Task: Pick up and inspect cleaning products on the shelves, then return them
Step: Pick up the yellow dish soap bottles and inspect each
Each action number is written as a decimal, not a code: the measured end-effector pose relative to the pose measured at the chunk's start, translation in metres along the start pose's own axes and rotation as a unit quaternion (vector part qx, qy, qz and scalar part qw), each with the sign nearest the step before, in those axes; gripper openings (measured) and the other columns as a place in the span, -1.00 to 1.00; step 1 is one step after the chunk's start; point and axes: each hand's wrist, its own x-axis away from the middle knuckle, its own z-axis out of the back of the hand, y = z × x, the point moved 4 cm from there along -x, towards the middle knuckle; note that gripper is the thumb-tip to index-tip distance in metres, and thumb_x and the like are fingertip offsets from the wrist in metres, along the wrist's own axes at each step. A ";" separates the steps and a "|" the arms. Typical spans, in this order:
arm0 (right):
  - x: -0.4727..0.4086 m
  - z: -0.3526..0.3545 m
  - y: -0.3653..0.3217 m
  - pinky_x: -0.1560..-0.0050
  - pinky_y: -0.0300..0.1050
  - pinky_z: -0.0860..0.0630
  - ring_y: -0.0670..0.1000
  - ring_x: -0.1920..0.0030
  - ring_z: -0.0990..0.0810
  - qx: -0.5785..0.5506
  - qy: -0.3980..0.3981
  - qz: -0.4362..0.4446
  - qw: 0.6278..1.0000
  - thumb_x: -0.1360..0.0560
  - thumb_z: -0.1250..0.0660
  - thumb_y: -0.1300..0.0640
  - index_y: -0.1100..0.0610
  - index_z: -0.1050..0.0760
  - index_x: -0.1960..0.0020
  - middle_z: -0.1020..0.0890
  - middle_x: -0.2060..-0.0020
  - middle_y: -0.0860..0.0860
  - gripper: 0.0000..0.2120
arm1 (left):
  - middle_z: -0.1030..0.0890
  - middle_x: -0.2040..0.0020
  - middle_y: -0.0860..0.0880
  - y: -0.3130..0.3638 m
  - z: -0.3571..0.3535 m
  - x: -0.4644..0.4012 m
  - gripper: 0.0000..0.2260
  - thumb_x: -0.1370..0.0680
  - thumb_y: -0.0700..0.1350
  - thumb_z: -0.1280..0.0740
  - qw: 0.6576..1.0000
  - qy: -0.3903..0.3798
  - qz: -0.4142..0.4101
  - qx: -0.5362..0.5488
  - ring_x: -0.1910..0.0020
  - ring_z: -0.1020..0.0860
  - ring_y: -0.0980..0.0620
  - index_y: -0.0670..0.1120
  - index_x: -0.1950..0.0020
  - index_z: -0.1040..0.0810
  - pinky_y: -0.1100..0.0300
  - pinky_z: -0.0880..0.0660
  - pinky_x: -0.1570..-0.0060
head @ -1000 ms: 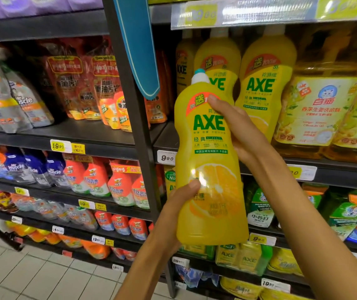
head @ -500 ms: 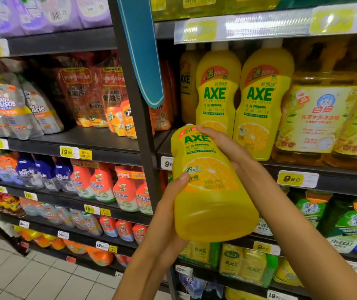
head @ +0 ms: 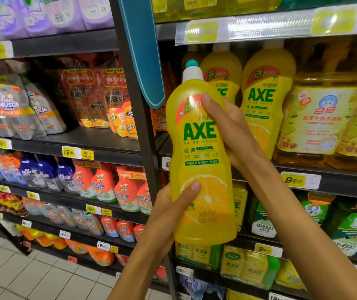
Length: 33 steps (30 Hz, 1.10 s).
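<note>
The left hand (head: 169, 210) cups the lower body of the yellow bottle (head: 201, 163) from the side, its thumb laid across the orange slice printed on the label and its other fingers curled out of sight behind. The right hand (head: 231, 128) wraps the upper half from the other side, one fingertip pressing on the red banner just under the neck. Between them the bottle stands upright in the air, label to the camera, white cap with a teal tip on top, in front of the middle shelf (head: 316, 169) and clear of it

Judging by this, the task is in its inspecting stage: one product is off the shelf and being read, and putting it back is not yet done. The likely home is the row of matching bottles (head: 264, 100) right behind it, though the gap it would go into is covered by the bottle itself. Whether other products have been looked at cannot be told

The left-hand fingers and the back label are hidden. The small print under the big green letters is too blurred to read, and the price strip (head: 266, 27) overhead is washed out by glare. The pouches (head: 15, 105) on the left shelves are cut off at the frame edge
</note>
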 end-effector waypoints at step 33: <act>0.023 0.007 0.015 0.18 -0.07 -0.62 0.01 0.10 -0.71 -0.135 0.008 0.025 0.990 -0.03 -0.65 -0.12 0.06 -0.58 -0.04 -0.72 0.13 0.02 -0.36 | -0.71 0.08 0.07 -0.011 0.028 -0.030 -0.38 -0.14 0.41 -0.46 0.990 0.009 -0.083 -0.111 0.13 -0.68 0.10 0.06 -0.04 -0.60 0.31 -0.56 0.25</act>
